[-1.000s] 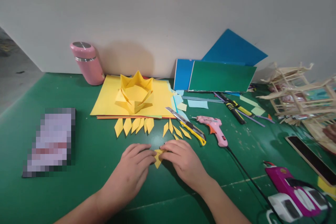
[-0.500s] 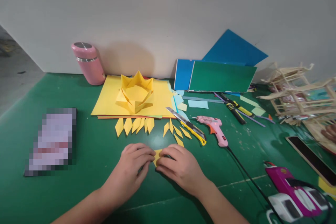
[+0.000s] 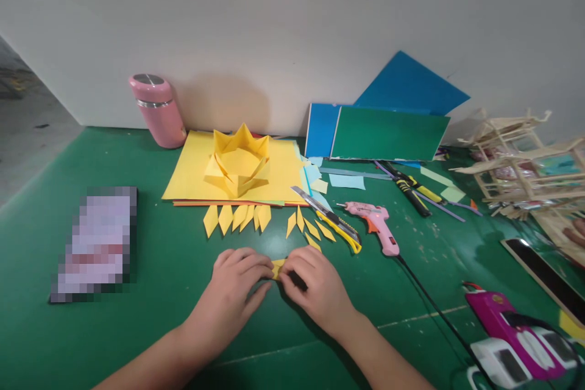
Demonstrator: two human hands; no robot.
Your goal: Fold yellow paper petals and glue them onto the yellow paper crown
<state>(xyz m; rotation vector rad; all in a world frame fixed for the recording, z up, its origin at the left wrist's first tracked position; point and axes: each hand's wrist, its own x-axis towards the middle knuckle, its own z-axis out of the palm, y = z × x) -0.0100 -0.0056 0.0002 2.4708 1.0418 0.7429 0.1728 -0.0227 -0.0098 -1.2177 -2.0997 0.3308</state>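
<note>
Between my hands a small piece of yellow paper is being folded at the tabletop, mostly covered by fingers. The fingertips of my left hand hold down its left side, thumb apart below. My right hand pinches the right side between thumb and fingers. Just beyond lie several folded yellow paper diamonds, in two groups. Behind them a folded yellow paper crown shape sits on a stack of yellow sheets. A yellow utility knife lies right of the diamonds.
A pink glue gun lies at the right, its cord running to a power strip. Pliers, paper scraps and a wooden stick model are farther right. A pink flask and a pixelated flat object are left.
My right thumb and fingers have closed into a tighter pinch on the yellow paper, and less of the paper shows below. My left thumb has moved down, away from the paper.
</note>
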